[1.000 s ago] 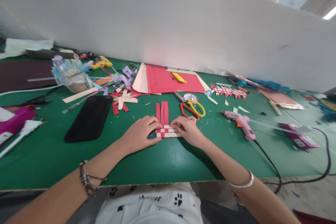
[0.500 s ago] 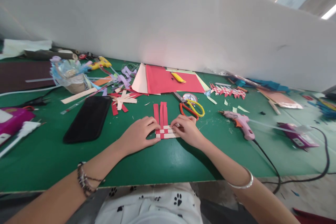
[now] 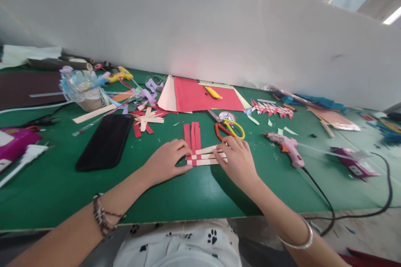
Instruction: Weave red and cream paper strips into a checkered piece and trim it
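Head view: paper weave (image 3: 194, 157) nearer you than scissors (image 3: 220, 121), to their left. Your left hand (image 3: 168, 158) spread, touching weave; right hand (image 3: 239, 159) pinches pale strip (image 3: 206, 149). Tugging under light left-hand hold could skew weave.

Craft workshop: pink glue gun (image 3: 291, 149), scissors (image 3: 222, 121)

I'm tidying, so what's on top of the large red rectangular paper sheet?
A slim yellow tool, probably a cutter, lies on the red sheet; the surface directly beneath it is hidden.
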The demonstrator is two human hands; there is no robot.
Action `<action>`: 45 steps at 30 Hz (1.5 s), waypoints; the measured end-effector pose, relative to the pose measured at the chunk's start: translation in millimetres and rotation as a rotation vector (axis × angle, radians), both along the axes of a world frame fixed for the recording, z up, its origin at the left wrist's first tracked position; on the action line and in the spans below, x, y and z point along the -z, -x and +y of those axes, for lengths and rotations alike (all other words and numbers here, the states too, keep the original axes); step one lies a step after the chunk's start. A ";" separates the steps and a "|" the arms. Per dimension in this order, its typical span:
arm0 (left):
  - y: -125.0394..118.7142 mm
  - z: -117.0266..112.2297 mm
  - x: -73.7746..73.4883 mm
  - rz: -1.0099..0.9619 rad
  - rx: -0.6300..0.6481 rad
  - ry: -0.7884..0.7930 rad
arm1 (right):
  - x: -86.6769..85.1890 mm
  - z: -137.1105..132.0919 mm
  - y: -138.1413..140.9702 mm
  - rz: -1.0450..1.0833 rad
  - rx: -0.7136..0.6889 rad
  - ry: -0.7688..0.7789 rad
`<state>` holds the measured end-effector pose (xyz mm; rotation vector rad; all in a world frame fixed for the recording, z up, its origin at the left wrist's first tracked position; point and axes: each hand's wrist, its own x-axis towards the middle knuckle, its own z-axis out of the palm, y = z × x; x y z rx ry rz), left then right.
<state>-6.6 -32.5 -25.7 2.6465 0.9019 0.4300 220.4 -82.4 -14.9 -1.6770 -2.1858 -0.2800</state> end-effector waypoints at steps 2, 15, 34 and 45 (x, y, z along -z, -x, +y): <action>-0.1 -0.3 0.2 -0.002 -0.003 0.004 | 0.7 -4.7 -3.2 -0.032 0.060 0.016; -2.9 0.3 -0.8 -0.008 -0.014 -0.001 | -1.3 4.4 -10.1 0.146 0.031 0.463; -2.5 1.6 2.3 -0.045 -0.007 0.000 | -11.5 4.2 2.2 0.010 -0.043 0.458; -3.2 1.3 2.7 -0.068 -0.009 0.005 | -8.8 4.3 8.2 -0.095 -0.013 0.376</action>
